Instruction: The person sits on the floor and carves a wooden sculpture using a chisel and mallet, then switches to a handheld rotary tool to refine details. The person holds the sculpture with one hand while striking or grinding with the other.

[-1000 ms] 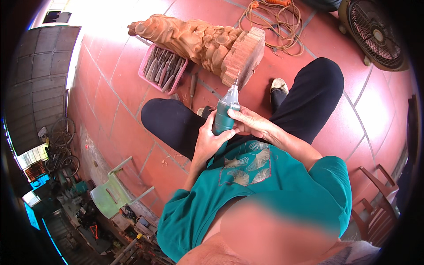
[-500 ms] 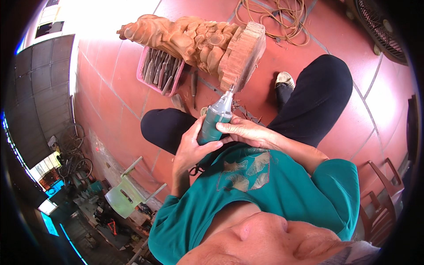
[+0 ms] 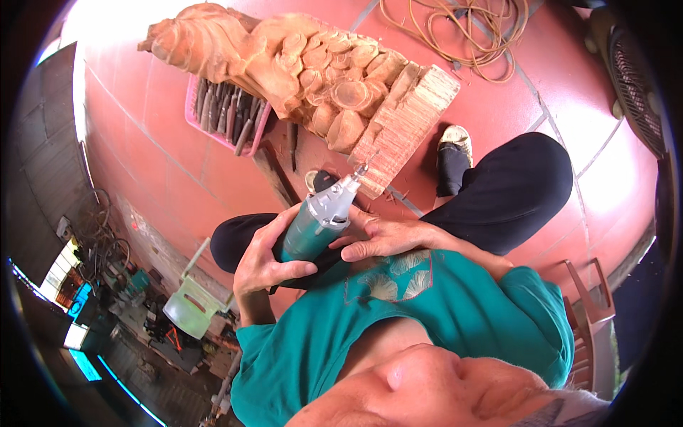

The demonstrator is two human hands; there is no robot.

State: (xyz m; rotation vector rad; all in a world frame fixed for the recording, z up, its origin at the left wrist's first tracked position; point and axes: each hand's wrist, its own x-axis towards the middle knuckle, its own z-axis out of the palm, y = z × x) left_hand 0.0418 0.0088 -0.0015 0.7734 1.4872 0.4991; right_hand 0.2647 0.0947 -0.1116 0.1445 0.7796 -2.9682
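Note:
A green power grinder [image 3: 307, 231] with a silver metal head and a small bit is in my left hand [image 3: 265, 263], whose fingers and thumb wrap its body. Beside the metal head is my right hand [image 3: 391, 238], its thumb and fingers apart. Some of its fingertips go behind the tool, so I cannot tell whether they touch it. The bit points at the lower corner of the rough block base of a carved wooden sculpture [image 3: 313, 75]; whether it makes contact is unclear. The sculpture lies on its side, with rounded, overlapping shapes cut into it.
A pink basket [image 3: 191, 107] of carving tools stands beside the sculpture. Loose tools [image 3: 292, 146] lie near my foot. A coiled cord [image 3: 491, 46] and a fan [image 3: 633, 85] are at the far right. A pale green chair [image 3: 191, 307] stands left, a brown one [image 3: 590, 313] right.
The grinder has tilted and shifted left and down in view with my left hand. My right thumb has come off its body. The sculpture appears larger and lower in view.

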